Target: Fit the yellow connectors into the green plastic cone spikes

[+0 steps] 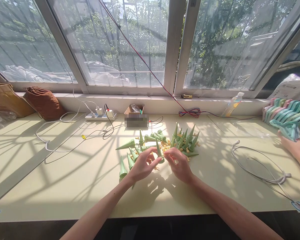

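Note:
My left hand [142,165] pinches a green plastic cone [159,150] near its wide end, tip pointing up. My right hand [179,164] is closed right beside it, fingertips meeting the cone's base, with something small and yellowish in them that I cannot make out clearly. Both hands hover over a pile of several green cones [183,140] and small yellow pieces [165,145] on the pale table [65,180]. Loose cones [123,169] lie to the left of my left hand.
Another person's hand [293,146] at the right edge holds pastel hangers [287,115]. A white cable [262,166] loops on the right, a power strip [100,115] and small cardboard box [135,110] stand at the back, a brown bag [43,102] far left.

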`<state>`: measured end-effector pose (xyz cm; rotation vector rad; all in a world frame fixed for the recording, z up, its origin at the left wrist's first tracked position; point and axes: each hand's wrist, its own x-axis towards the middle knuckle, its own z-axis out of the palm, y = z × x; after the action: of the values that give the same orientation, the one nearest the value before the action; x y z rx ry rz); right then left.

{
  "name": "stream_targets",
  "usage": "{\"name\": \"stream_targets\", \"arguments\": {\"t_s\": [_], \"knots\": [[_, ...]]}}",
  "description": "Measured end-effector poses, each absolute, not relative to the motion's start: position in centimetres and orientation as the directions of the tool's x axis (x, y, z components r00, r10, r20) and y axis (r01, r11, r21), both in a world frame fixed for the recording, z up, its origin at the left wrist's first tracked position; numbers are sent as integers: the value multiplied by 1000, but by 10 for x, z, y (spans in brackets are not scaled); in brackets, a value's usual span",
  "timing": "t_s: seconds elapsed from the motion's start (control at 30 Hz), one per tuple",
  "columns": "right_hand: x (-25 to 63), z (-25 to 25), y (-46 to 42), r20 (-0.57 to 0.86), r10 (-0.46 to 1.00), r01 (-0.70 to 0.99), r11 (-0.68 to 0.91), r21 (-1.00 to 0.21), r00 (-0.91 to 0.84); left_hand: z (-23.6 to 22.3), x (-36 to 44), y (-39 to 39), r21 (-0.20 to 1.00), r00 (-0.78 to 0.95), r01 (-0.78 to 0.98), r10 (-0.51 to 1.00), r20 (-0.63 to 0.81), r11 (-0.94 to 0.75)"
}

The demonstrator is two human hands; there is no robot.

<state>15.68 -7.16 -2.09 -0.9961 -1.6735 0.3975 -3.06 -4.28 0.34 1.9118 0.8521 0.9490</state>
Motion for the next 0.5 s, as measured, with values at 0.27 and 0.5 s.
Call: {"name": "stream_targets", "arguments": {"t_s": [0.27, 0.5], "knots": [[157, -21, -71, 613, 787, 395, 584, -710, -61, -3, -31, -42, 711, 499, 244, 714, 490, -659], [156, -21, -71, 612, 788, 400, 584, -706, -70, -5, -30, -41, 575, 518, 281, 626, 583, -768]]}}
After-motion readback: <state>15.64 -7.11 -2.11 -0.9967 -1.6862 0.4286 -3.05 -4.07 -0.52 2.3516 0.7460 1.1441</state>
